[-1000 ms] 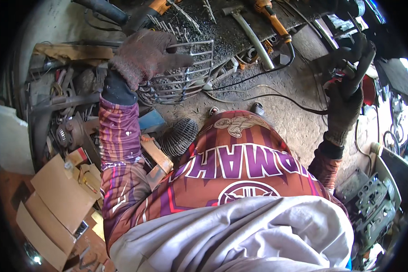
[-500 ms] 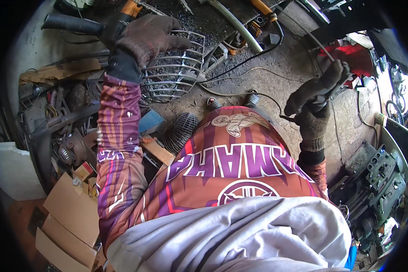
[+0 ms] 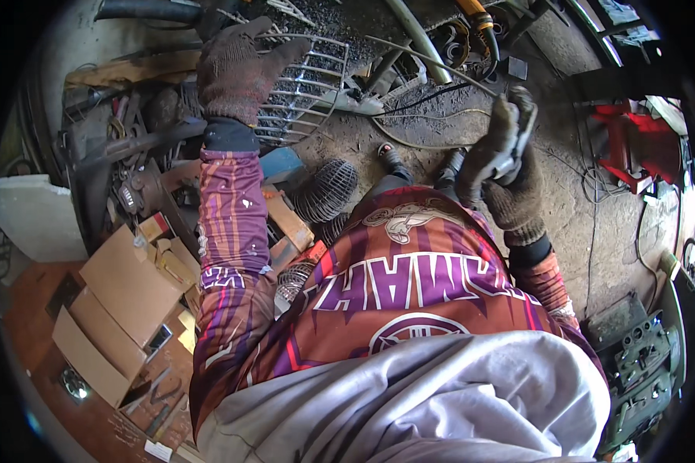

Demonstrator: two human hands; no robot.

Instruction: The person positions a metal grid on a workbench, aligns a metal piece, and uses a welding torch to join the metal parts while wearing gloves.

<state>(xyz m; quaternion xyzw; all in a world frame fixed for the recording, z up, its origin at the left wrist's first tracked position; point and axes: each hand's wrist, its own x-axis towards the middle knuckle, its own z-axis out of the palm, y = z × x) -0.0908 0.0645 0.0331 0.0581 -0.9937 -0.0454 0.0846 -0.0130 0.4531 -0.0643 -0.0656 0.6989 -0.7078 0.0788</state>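
My left hand point(image 3: 239, 73), in a dark knitted glove, lies over the left side of a curved metal grille point(image 3: 316, 80) made of bent bars. Its thumb and a finger are stretched apart across the bars; the remaining fingers are partly hidden. My right hand point(image 3: 506, 166), also gloved, is closed around a welding electrode holder that is mostly hidden by the glove. From that hand a thin welding rod point(image 3: 432, 62) reaches up and left, with its far end near the grille's right side, seemingly above the bench.
An orange-and-black power tool point(image 3: 480, 19) and a metal tube point(image 3: 418, 40) are beyond the grille. Wire coils point(image 3: 328, 189), a blue box point(image 3: 282, 164) and an open cardboard box point(image 3: 135, 285) stand left. Red metal point(image 3: 649, 147) and machinery point(image 3: 637, 370) lie right.
The right hand has moved left and a little inward, swinging the rod from upright-leaning toward the grille. The left thumb and finger are spread wider. The whole view has shifted.
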